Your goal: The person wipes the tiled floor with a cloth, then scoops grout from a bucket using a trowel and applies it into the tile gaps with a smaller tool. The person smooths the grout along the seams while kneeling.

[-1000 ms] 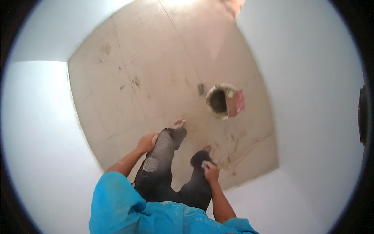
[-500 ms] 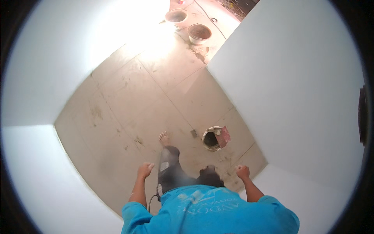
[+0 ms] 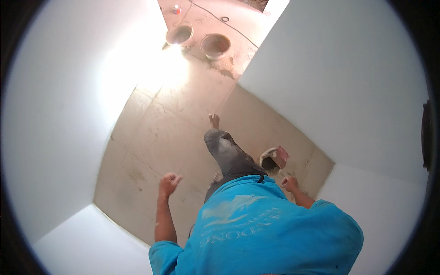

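Observation:
My left hand hangs over the tiled floor on the left, its fingers loosely curled with nothing visible in them. On the other side my right hand is closed as well, and no object shows in it. Nearest to it, just beyond the fingers, stands a pale bucket with a dark inside. A flat reddish piece lies across the bucket's right rim. Neither hand is seen gripping the bucket. One bare foot is stretched forward on the floor; the other shows partly behind the leg.
Pale walls rise along the left and right of the tiled floor. Farther ahead, two more buckets stand by an opening, near a dark cable and a small dark ring. Strong light glares at the left wall.
One leg has stepped forward and my body has turned. The near bucket now lies closer to my right hand. My left hand has risen a little in view; both hands stay closed.

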The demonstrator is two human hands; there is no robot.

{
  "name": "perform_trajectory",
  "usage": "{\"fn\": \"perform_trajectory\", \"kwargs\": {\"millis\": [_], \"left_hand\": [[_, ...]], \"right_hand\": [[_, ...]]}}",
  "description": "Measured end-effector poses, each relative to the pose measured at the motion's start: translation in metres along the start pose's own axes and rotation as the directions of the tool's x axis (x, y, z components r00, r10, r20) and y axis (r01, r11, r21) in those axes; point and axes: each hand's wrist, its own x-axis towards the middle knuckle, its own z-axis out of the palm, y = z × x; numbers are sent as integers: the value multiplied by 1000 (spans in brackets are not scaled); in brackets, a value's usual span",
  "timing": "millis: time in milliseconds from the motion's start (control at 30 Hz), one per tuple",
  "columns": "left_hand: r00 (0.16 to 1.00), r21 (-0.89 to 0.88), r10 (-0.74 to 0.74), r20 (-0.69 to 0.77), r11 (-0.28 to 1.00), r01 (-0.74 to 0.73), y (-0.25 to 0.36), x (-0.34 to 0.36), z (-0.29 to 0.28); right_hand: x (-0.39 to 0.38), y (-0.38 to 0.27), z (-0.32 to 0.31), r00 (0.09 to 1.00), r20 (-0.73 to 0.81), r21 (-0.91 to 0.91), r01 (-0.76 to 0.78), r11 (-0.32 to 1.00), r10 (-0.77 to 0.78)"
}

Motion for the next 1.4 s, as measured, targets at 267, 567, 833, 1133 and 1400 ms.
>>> {"fn": "perform_trajectory", "kwargs": {"millis": [267,567,833,1133,1400], "left_hand": [[911,-97,-234,339,955,281,41,78,-38],[963,-134,-145,229,975,179,114,243,-128],[950,-178,-110,293,970,167,86,430,-205],[936,-88,-270,224,951,296,130,593,-366],[868,231,-218,446,965,124,144,686,-413]], "right_hand": [[227,-255,-148,923,-103,-70,365,928,-371],[381,-603,-364,611,-526,53,718,694,-592],[458,-658,-363,810,-335,22,518,855,-482],[489,-563,-291,942,-285,483,-18,875,177],[431,-554,-231,912,-207,584,-176,792,355]]}}
